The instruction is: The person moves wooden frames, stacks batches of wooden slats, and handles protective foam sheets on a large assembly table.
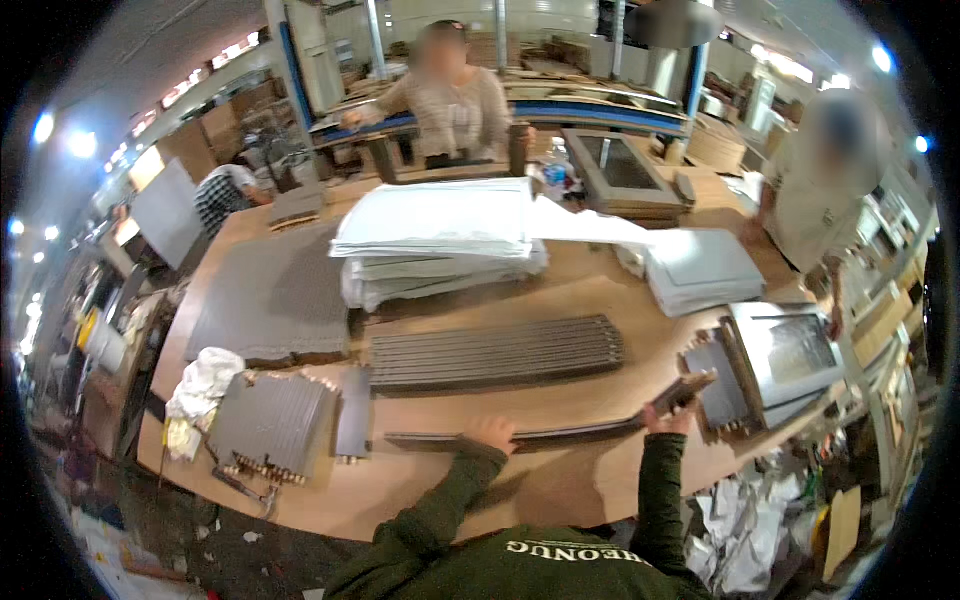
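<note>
On the light-brown wooden table (590, 290) stands a tall stack of white sheets (435, 222). Behind it, a person in a beige knitted top (462, 115) faces the table, near a clear plastic bottle with a blue label (556, 170). A crumpled white cloth (208, 380) lies near the left edge. At the right stands a person in a pale top and dark-blue cap (818, 215); loose white sheeting (750, 510) heaps below the table's right edge.

two co-workers' faces (437, 55) blurred, dark green top (520, 565) cut off below
</note>
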The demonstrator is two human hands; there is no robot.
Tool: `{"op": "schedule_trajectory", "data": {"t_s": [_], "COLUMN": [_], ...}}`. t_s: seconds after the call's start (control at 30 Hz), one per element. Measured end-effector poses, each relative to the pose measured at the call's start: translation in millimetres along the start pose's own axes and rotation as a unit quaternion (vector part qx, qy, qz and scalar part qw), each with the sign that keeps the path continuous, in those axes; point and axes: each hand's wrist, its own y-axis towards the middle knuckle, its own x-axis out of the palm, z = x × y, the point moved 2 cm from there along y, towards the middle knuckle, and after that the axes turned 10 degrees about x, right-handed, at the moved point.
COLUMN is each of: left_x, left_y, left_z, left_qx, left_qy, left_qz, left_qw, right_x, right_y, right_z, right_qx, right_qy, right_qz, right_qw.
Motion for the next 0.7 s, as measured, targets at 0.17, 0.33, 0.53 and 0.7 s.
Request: {"op": "schedule_trajectory", "data": {"t_s": [0.17, 0.33, 0.53, 0.7], "left_x": [-15.3, -109.2, -11.9, -19.6], "left_y": [-0.2, 28.7, 22.5, 40.7], "left_z": [-2.5, 25.4, -2.7, 5.2], "left_qx": [0.042, 0.031, 0.015, 0.034], "left_qy": [-0.036, 0.009, 0.002, -0.027], "left_qz": [0.046, 0.141, -0.008, -0.002], "left_qw": [0.997, 0.989, 1.000, 0.999], "right_x": [6.5, -17.3, 44.5, 15.1], "right_y": [32.6, 49.6, 34.9, 45.0], "right_z": [6.4, -95.1, 4.9, 28.9], "right_qx": [0.062, -0.263, 0.164, 0.008], "right_qy": [0.103, -0.006, 0.586, -0.023], "right_qz": [0.001, 0.019, -0.134, -0.048], "right_qw": [0.993, 0.965, 0.782, 0.999]}}
